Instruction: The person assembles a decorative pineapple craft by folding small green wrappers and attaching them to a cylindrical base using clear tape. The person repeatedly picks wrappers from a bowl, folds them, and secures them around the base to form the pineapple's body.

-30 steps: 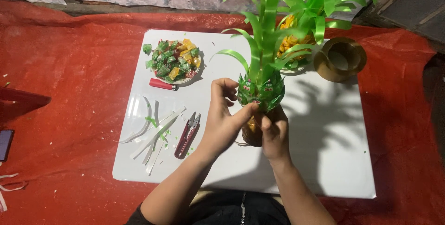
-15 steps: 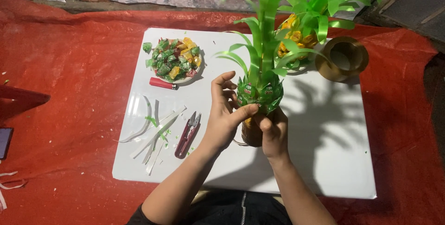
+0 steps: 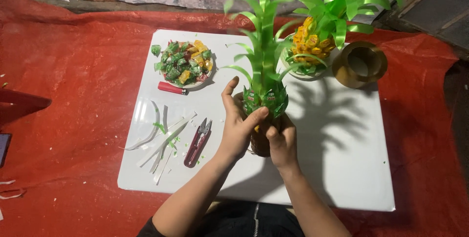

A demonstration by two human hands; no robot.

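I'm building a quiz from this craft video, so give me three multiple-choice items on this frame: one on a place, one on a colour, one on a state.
1. Where does the red lighter lie?
A. just below the plate of sweets
B. on the red cloth
C. inside the tape roll

2. What colour are the ribbon leaves on the piece in hand?
A. yellow
B. green
C. blue

3. How is the half-made pineapple held?
A. lying flat, untouched
B. lifted by one hand only
C. upright on the white board, both hands on it

Answers:
1 A, it lies against the plate's lower rim on the board.
2 B, the strips arch up bright green.
3 C, the left hand presses a green wrapper while the right hand grips the base.
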